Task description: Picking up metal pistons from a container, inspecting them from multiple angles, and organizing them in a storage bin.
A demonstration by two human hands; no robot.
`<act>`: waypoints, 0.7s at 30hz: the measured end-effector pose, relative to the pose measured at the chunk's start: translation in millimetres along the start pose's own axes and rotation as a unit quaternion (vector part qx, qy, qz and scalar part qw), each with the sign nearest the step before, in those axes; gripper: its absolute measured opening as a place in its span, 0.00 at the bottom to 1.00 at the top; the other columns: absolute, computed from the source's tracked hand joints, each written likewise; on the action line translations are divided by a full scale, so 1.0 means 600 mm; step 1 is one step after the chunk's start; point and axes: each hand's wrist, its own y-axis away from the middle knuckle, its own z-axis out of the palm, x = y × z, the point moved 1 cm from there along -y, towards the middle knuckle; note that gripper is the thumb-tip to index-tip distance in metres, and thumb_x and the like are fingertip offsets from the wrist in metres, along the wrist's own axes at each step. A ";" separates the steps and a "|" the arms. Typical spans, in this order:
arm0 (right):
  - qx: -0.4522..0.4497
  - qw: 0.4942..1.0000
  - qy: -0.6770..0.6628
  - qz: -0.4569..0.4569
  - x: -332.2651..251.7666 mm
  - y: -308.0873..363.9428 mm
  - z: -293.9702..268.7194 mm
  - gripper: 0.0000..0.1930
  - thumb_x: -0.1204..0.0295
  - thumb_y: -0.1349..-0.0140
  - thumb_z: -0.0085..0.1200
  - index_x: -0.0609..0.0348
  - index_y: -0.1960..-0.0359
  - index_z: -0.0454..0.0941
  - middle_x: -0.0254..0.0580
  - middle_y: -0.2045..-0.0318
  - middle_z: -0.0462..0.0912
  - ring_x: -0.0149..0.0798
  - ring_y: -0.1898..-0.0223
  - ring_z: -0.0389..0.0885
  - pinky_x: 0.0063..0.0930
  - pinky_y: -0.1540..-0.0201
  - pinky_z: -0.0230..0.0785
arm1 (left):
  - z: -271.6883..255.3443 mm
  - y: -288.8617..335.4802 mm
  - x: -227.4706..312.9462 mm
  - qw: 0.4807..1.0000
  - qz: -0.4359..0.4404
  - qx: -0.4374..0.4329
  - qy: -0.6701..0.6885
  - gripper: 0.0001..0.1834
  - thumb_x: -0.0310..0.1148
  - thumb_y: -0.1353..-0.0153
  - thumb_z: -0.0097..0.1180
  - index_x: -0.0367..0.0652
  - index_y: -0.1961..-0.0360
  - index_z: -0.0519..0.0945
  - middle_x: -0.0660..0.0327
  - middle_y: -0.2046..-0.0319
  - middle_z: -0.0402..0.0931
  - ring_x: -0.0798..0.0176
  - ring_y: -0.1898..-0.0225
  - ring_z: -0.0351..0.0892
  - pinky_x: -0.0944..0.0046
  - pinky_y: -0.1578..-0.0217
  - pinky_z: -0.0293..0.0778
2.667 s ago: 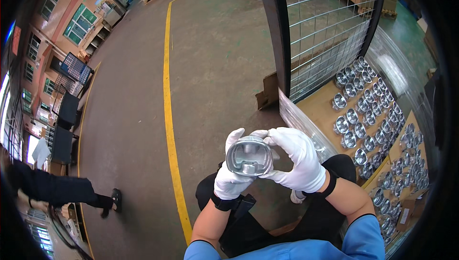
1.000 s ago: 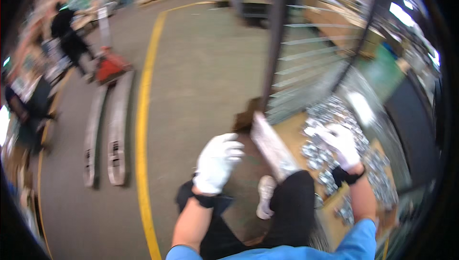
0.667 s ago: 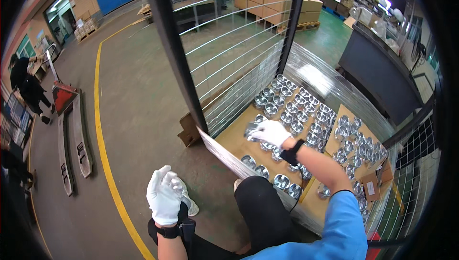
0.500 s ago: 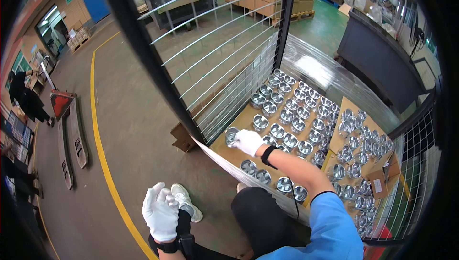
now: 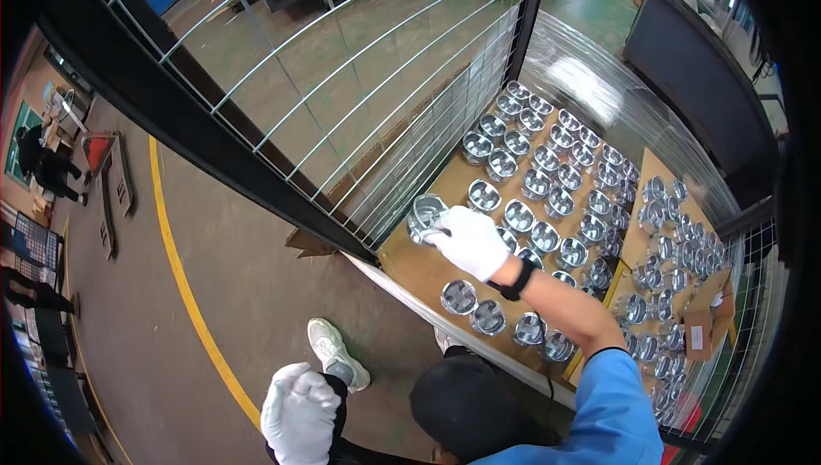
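My right hand point(image 5: 469, 244), in a white glove, grips the near side of a silvery metal piston point(image 5: 428, 215) at the near left corner of a cardboard sheet point(image 5: 409, 253). The piston is tipped a little; whether it touches the cardboard I cannot tell. Rows of similar pistons point(image 5: 536, 183) stand on the sheet beyond and to the right of the hand. Several more pistons point(image 5: 488, 317) line its near edge. Away from the pistons, my left hand point(image 5: 299, 414), also white-gloved, hangs over my leg with its fingers curled in; nothing shows in it.
A black-framed wire mesh panel point(image 5: 342, 114) rises along the left side of the pistons. Clear film point(image 5: 581, 88) wraps the far side. An opened cardboard box point(image 5: 708, 315) stands at the right among more pistons. A pallet truck point(image 5: 104, 183) and a person point(image 5: 56, 161) are far left.
My view has shifted closer to the pistons. The right hand keeps hold of its piston, which now looks more tipped. My left hand stays low with fingers curled.
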 end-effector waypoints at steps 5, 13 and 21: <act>-0.013 0.928 -0.025 -0.372 -0.194 0.088 -0.094 0.08 0.67 0.48 0.58 0.46 0.65 0.80 0.34 0.77 0.74 0.37 0.76 0.77 0.31 0.75 0.71 | 0.110 0.021 -0.021 0.979 -0.133 -0.123 0.091 0.35 0.57 0.30 0.35 0.41 0.33 0.61 0.46 0.38 0.65 0.48 0.44 0.69 0.42 0.48 0.72; -0.194 0.897 -0.284 -0.278 -0.206 0.118 -0.134 0.12 0.61 0.41 0.54 0.54 0.63 0.81 0.43 0.72 0.82 0.41 0.73 0.83 0.34 0.71 0.75 | 0.026 -0.002 -0.016 0.962 -0.188 -0.072 0.187 0.34 0.62 0.32 0.40 0.40 0.48 0.74 0.45 0.50 0.71 0.45 0.55 0.70 0.48 0.56 0.72; 0.207 0.861 -0.444 0.138 0.032 -0.033 -0.141 0.21 0.64 0.30 0.48 0.67 0.43 0.71 0.42 0.58 0.81 0.25 0.69 0.78 0.18 0.66 0.70 | -0.046 -0.024 0.003 0.978 -0.118 -0.037 0.170 0.29 0.64 0.34 0.41 0.49 0.58 0.76 0.59 0.66 0.71 0.56 0.66 0.69 0.61 0.78 0.66</act>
